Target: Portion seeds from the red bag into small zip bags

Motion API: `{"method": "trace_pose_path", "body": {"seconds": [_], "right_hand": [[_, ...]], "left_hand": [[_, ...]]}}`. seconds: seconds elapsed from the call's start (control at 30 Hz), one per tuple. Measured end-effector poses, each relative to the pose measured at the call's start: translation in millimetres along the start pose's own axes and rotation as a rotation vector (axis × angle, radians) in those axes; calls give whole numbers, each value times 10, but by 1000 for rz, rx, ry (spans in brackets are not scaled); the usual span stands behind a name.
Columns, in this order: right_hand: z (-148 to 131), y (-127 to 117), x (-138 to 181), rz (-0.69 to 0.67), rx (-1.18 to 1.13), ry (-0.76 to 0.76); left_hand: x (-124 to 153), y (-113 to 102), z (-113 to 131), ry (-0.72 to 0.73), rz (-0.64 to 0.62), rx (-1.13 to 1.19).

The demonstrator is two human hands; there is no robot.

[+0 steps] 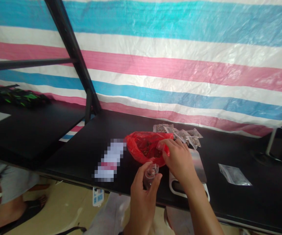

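Note:
My left hand (pixel 141 192) is closed around a small clear plastic bag (pixel 151 174), its mouth facing up near the table's front edge. Just behind it sits an open red plastic bag (pixel 138 151) with small brownish bits inside. My right hand (pixel 177 158) reaches over the red bag's right side, fingers curled together at its opening; a small translucent thing shows at the fingertips, too unclear to name. Under my right forearm lies a white scale (pixel 199 166) with a metal plate, partly covered by the arm.
Several filled clear bags (pixel 183 134) lie behind the red bag. A flat clear bag (pixel 235 174) is at the right, near a screen device (pixel 281 145). A blurred-out paper (pixel 110 160) lies left. Another person's leg (pixel 16 186) shows beside the black table (pixel 69 156).

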State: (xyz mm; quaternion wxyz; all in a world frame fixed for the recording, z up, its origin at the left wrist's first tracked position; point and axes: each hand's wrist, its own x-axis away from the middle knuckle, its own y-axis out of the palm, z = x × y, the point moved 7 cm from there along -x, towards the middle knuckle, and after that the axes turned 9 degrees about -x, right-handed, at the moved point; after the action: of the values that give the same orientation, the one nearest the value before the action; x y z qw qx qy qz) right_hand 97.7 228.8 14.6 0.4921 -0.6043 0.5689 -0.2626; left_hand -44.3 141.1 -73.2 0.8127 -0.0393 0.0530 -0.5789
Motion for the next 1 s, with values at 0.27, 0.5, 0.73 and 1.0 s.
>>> {"method": "trace_pose_path", "body": {"seconds": [0.27,0.5,0.73,1.0], "right_hand": [[24,69,-3,-30,92,33],[16,97,-7,-75,43,66],[-39,135,25,-124,-49,51],[-192,234,88,-235,-271,-39]], "left_hand": [[33,23,50,16,15,-36],[23,-6,24,8,30,-25],[-41,-11,-9,-38,17,40],[-176,-77,-73,-204,54,273]]}}
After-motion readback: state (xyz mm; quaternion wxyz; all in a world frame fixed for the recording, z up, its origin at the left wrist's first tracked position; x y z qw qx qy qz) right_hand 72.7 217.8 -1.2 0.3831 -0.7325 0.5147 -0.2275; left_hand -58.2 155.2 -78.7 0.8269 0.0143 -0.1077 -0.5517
